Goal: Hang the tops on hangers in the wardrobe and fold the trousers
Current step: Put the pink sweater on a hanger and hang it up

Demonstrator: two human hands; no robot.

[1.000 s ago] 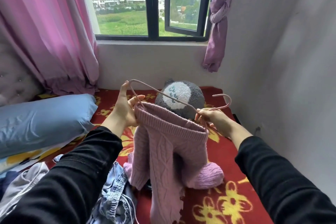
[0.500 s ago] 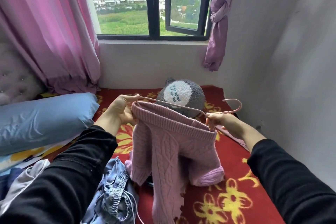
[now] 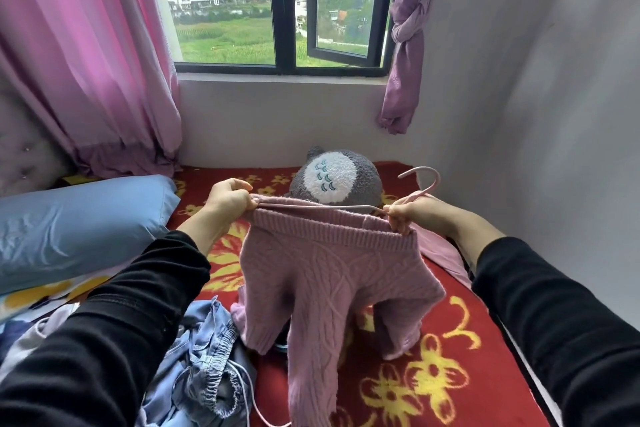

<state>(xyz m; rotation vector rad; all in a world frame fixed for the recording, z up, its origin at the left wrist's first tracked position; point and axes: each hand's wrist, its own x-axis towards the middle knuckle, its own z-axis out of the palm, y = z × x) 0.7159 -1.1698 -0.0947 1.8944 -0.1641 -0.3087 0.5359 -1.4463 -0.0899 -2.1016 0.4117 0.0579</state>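
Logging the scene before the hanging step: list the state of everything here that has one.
pink sweater: ribbed opening stretched between both hands, rest dangling.
hanger: lying across the opening, hook sticking out right.
left hand: gripping the opening's edge.
right hand: pinching opening and hanger.
window: right sash open.
right curtain: tied in a knot.
jeans: crumpled, unfolded.

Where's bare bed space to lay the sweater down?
Free: red blanket front right, between pink sweater and wall; small strip between blue pillow and plush toy. Crowded: front left, denim trousers and other clothes heaped.
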